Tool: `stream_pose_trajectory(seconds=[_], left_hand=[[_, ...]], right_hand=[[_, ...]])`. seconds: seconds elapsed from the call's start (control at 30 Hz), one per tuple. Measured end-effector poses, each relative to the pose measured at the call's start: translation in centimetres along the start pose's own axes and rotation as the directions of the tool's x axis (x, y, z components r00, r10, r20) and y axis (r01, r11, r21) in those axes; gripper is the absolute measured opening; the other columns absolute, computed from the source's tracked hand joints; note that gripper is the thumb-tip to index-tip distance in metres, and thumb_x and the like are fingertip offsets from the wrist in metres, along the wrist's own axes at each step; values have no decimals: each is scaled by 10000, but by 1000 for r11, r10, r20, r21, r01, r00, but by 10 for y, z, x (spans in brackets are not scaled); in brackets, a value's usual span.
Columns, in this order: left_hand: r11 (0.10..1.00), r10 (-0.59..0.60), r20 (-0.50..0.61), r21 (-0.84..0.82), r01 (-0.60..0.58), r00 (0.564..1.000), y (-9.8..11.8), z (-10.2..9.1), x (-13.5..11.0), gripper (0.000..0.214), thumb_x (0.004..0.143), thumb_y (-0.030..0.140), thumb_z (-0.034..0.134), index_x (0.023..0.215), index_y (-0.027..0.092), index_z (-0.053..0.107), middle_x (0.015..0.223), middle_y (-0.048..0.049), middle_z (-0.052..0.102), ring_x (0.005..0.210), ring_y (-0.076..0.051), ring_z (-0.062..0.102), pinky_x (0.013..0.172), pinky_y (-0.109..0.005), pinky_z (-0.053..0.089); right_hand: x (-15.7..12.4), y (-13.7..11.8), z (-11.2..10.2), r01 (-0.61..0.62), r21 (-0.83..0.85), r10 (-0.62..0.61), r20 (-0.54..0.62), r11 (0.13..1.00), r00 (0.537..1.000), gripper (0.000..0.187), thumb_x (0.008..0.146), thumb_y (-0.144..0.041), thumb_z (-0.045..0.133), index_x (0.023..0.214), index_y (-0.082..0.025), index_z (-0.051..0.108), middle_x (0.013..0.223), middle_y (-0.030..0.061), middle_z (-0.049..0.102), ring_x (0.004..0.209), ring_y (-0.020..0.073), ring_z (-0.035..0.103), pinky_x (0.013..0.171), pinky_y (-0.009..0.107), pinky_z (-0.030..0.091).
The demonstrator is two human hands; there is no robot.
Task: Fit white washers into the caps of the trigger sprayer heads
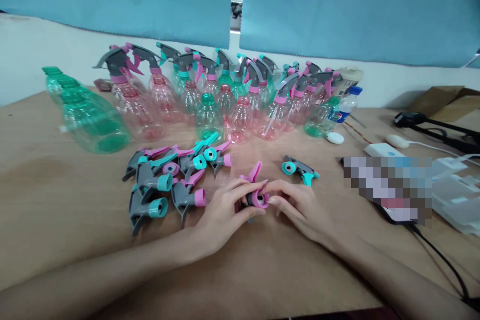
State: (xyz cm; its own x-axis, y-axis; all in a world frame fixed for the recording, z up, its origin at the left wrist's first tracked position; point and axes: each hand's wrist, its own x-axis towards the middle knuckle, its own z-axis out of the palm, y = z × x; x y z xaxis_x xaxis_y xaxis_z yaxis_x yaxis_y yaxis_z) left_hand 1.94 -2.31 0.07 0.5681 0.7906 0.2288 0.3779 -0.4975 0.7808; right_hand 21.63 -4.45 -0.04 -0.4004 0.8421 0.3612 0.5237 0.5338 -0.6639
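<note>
Over the wooden table, my left hand (227, 206) grips a grey trigger spray head (260, 199) with a pink collar and pink trigger. The collar's open end faces me. My right hand (300, 204) has its thumb and forefinger closed at the right side of that collar. Part of the grey body is hidden behind my left fingers. To the left lies a pile of loose spray heads (182, 197), grey with teal or pink parts. A single teal-collared spray head (301, 168) rests just beyond my right hand.
Behind stand several green bottles (95, 122) and pink bottles (240, 120), some open-necked, others carrying spray heads. A blue-capped bottle (348, 105), a white round lid (335, 138), a phone (388, 190) with a cable, and a clear plastic box (455, 195) are at right.
</note>
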Motion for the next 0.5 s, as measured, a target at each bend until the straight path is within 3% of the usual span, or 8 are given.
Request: stream_pose_trajectory(seconds=[0.13, 0.33, 0.5], left_hand=[[998, 18, -37, 64, -16, 999, 3, 2, -4, 371, 787, 205, 699, 1140, 247, 593, 960, -10, 638, 835, -182, 574, 779, -320, 473], [971, 197, -33, 146, -190, 980, 10, -4, -13, 231, 860, 220, 611, 1090, 202, 600, 941, -32, 636, 879, -189, 552, 794, -321, 473], [891, 315, -22, 352, -288, 949, 8, -26, -16, 309, 901, 153, 532, 1206, 200, 553, 1080, -54, 639, 1000, -204, 480, 868, -342, 440]], right_hand=[[-5, 1, -3, 67, 0, -67, -56, 998, 996, 234, 954, -322, 418, 908, -207, 617, 737, -12, 677, 512, 91, 573, 537, 211, 419], [-15, 9, -3, 6, -27, -14, -311, 1000, 950, 213, 936, -355, 453, 884, -217, 606, 567, -41, 591, 446, 101, 542, 484, 225, 407], [-10, 11, 3, -60, 40, 69, -292, 997, 954, 261, 932, -396, 436, 841, -203, 587, 588, -32, 572, 444, 102, 531, 436, 220, 389]])
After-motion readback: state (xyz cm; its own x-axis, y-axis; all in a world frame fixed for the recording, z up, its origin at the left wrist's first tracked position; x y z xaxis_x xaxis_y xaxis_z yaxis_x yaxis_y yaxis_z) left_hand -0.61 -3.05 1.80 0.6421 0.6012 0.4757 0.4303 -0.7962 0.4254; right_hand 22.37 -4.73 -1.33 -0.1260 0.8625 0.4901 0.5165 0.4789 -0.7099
